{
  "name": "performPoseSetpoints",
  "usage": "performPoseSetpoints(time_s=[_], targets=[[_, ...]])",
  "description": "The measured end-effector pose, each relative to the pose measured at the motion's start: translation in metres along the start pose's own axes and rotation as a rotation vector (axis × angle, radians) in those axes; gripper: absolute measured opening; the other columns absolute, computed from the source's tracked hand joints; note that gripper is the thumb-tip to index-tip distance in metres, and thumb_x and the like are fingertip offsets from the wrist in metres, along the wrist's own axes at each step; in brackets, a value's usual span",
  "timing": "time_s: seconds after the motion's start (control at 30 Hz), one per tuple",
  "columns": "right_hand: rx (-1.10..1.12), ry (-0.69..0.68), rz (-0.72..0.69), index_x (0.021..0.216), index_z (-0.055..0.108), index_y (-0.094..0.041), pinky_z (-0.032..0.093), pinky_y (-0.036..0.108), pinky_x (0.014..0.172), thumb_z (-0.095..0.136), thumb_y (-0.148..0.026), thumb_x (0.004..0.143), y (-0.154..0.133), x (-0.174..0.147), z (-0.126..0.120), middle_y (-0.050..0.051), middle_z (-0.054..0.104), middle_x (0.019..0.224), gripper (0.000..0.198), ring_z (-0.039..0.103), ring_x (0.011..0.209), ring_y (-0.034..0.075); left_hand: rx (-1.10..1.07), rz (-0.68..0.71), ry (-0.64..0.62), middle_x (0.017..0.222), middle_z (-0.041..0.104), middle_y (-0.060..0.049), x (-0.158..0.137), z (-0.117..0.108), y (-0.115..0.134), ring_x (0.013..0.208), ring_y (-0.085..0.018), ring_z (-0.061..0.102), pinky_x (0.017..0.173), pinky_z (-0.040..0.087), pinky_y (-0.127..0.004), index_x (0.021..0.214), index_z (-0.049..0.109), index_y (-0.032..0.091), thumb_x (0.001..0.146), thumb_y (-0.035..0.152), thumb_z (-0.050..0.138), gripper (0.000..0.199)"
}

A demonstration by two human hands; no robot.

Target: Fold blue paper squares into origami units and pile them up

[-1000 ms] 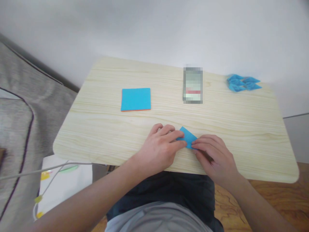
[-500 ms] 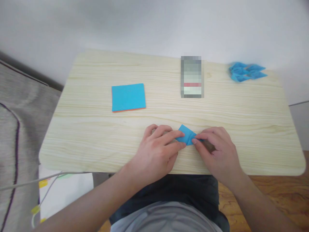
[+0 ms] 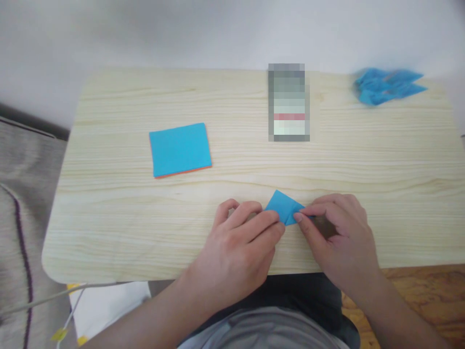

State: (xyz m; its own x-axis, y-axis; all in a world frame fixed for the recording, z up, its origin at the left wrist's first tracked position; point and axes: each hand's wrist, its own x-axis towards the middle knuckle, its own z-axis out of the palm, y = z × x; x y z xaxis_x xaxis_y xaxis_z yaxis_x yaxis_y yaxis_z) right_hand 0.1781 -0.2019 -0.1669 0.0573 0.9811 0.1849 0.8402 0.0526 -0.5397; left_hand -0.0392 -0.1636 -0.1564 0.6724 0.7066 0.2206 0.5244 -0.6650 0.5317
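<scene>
A small piece of folded blue paper [image 3: 284, 207] lies near the front edge of the table, with a crease toward its right side and a narrow point there. My left hand [image 3: 245, 237] holds down its left and lower part with the fingertips, and the thumb is hidden. At the right point, my right hand [image 3: 337, 232] pinches the paper between thumb and index finger. The other right fingers are curled behind the index finger.
A stack of blue paper with orange below [image 3: 180, 150] lies left of centre. Farther back is a pixelated phone-like device [image 3: 289, 102]. Several pointed blue folded paper pieces [image 3: 387, 86] sit at the back right of the wooden table [image 3: 109, 208]. A cable [image 3: 39, 301] crosses the lower left.
The camera view has shifted, so the table looks nearer. My left fingertips lie closer together on the folded paper. My right hand keeps its pinch at the right point.
</scene>
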Motion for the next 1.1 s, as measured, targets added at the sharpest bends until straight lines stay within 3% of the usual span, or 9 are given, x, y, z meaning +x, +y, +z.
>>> performPoseSetpoints(time_s=[0.7, 1.1], targets=[[-0.037, 0.006, 0.045, 0.090, 0.070, -0.025, 0.044, 0.045, 0.085, 0.072, -0.032, 0.091, -0.0041, -0.0004, 0.0011, 0.004, 0.071, 0.093, 0.008, 0.062, 0.093, 0.026, 0.028, 0.016, -0.049, 0.117, 0.077, 0.000, 0.0026, -0.0026, -0.0031, 0.107, -0.023, 0.062, 0.095, 0.038, -0.048, 0.125, 0.072, 0.030, 0.095, 0.017, 0.065, 0.033], [-0.028, -0.012, 0.034, 0.091, 0.069, -0.026, 0.044, 0.046, 0.084, 0.071, -0.037, 0.092, 0.0019, -0.0032, 0.0010, 0.006, 0.071, 0.095, 0.011, 0.061, 0.093, 0.027, 0.023, -0.018, -0.056, 0.127, 0.074, 0.002, -0.0039, -0.0042, -0.0017, 0.116, -0.021, 0.062, 0.107, 0.035, -0.049, 0.126, 0.071, 0.030, 0.096, 0.016, 0.064, 0.034]])
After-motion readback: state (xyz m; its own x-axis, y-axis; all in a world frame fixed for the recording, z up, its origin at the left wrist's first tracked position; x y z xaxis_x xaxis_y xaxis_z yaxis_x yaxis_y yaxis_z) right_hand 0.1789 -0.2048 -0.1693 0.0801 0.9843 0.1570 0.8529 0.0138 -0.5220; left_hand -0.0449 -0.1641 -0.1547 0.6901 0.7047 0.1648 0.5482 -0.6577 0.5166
